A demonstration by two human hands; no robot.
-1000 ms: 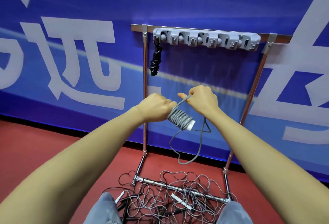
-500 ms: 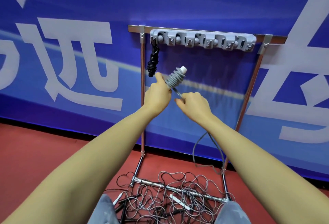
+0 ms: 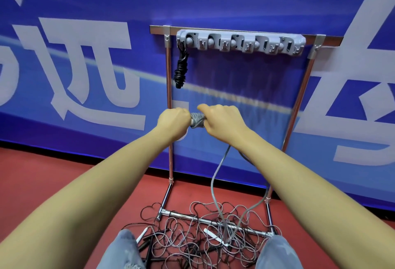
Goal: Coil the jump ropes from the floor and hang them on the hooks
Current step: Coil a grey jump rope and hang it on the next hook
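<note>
Both fists, left hand (image 3: 174, 122) and right hand (image 3: 221, 121), clenched the thin grey plastic jump rope (image 3: 197, 120); its light, springy tail drooped toward six o'clock, so gripping the wound bundle seemed wisest.

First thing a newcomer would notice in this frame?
Dead centre, the left hand and right hand clamp a half-wound grey jump rope, its loose tail dropping toward the floor. Above them, the grey hook rail on the chrome rack carries only one coiled black rope, at its left end. Below, a tangled pile of ropes sprawls over the red floor around the rack's base bar.
</note>
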